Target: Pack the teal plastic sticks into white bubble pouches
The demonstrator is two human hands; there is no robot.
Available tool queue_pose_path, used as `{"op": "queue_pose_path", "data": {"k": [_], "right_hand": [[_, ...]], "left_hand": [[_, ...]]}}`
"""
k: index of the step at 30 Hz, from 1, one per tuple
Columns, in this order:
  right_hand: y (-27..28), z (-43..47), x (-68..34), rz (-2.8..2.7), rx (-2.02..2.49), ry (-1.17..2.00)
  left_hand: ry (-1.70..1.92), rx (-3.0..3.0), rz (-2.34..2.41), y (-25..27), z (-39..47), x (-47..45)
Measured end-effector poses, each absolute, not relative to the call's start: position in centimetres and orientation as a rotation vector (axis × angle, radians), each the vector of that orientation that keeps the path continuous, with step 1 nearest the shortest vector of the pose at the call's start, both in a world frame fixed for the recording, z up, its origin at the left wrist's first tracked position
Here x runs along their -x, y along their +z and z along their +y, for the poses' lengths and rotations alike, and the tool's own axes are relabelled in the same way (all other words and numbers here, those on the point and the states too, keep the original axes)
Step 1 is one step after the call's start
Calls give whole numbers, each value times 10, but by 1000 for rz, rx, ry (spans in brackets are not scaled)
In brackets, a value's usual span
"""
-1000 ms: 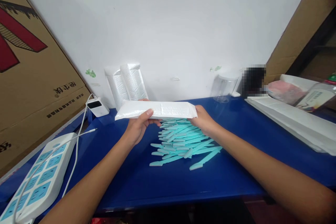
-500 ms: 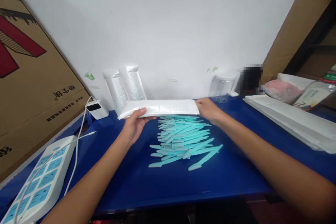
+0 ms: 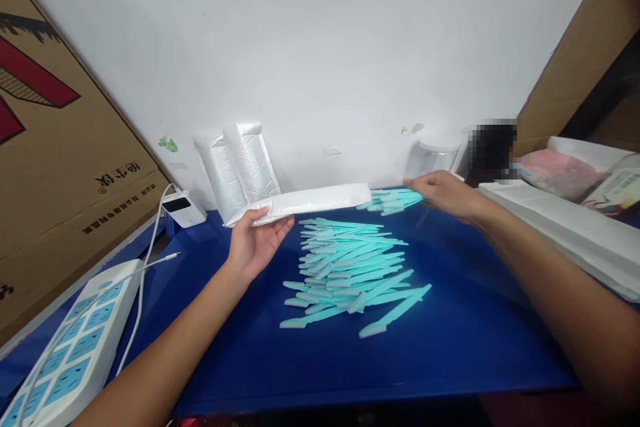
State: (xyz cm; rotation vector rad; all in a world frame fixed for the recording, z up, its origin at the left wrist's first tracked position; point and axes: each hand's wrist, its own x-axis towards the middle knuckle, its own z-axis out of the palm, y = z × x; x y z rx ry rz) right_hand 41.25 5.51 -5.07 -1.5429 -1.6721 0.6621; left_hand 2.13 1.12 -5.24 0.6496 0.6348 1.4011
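My left hand (image 3: 257, 240) grips a white padded bubble mailer (image 3: 320, 199) near its left end, thumb on top and fingers underneath. The mailer lies sideways above the back of the table. At its right end, my right hand (image 3: 440, 192) is closed at the handle ends of a small bunch of turquoise eyebrow razors (image 3: 393, 200). Their heads point left, close to the mailer's end, which partly hides them; whether any are inside it I cannot tell. Below the mailer, a larger loose pile of the same razors (image 3: 345, 267) is spread on the blue table (image 3: 350, 373).
Two silvery bubble mailers (image 3: 250, 160) lean on the wall. On the left are a power strip (image 3: 75, 347), a white device with a dark display (image 3: 184, 210) and a cable (image 3: 143, 307). A clear jar (image 3: 435, 157) and stacked white mailers (image 3: 560, 233) are on the right.
My right hand has moved right, away from the mailer's end, and a bunch of razors now shows at its fingers. The mailer's right end has tilted up slightly; my left hand still grips it.
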Motion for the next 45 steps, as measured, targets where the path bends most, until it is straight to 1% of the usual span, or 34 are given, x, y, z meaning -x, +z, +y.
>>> {"op": "queue_pose_path", "data": {"k": [3,6,16,23,26,27,28,29,31,32,34,35,37,41,45], "right_hand": [[-46,59,-435,-1785,1601,690],[-51,67,-456,-1796,1689,643],[-88,89,-474,-1989,1941,348],[-86,87,-466,-2126,1995,73],[-75,76,-443,-2118,1833,-18],[-71,70,-431,-2063,1741,26],[-68,63,-416,-1977,1658,156],[-65,55,-399,-1855,1577,382],[-62,37,-364,-1590,1355,984],[-62,28,-347,-1438,1221,1232],[-65,12,-319,-1191,1005,1580],[-68,7,-308,-1098,935,1671],[-72,-1,-295,-974,872,1718],[-75,-4,-290,-899,937,1608],[-71,-6,-292,-896,983,1564]], "left_hand": [[1406,-635,647,-52,13,-20],[1413,-641,643,-52,13,-20],[1377,-695,645,-53,11,-22],[1367,-713,655,-51,8,-25],[1376,-729,654,-51,9,-25],[1379,-742,650,-50,9,-24],[1382,-761,646,-50,9,-24],[1381,-788,642,-50,9,-24],[1380,-873,638,-49,7,-25],[1379,-930,638,-49,5,-25],[1374,-1065,639,-48,0,-27],[1370,-1130,639,-48,-2,-28],[1364,-1229,645,-47,-6,-30],[1402,-1282,683,-45,-8,-31],[1414,-1330,713,-43,-9,-28]]}}
